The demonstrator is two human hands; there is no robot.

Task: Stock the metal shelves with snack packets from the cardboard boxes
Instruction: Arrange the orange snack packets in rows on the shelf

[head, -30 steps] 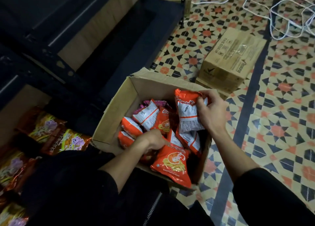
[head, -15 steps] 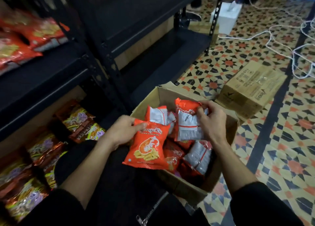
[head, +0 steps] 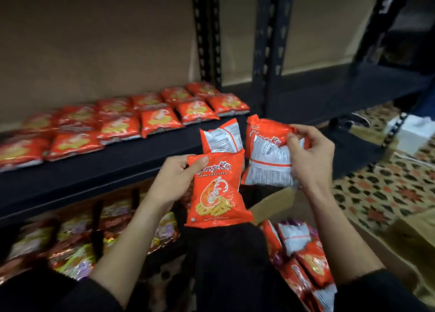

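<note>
Head view looks down at a black metal shelf (head: 113,163). The left hand (head: 175,179) grips an orange prawn cracker packet (head: 217,194) by its upper left corner. Its thumb presses on the printed front and the other fingers are curled behind. The packet hangs upright, face toward the camera. A second packet (head: 222,138) stands up behind its top edge, white back showing. It seems to be held in the same grip, though the contact is hidden.

The right hand (head: 310,161) holds a bunch of packets (head: 268,168) just beside those, with the fingers curled over the upper right edge and the thumb on the white back panel. How many packets are in the bunch I cannot tell.

Both hands are in front of the shelf edge, above an open cardboard box (head: 277,203) at lower right. Loose packets (head: 308,257) of the same orange kind lie jumbled in the box.

On the shelf, shelved packets (head: 141,121) lie flat in two rows running from the left to an upright post (head: 207,40). Beneath that shelf lie yellow and purple packets (head: 77,252), blurred. Patterned floor tiles (head: 388,189) show to the right.
</note>
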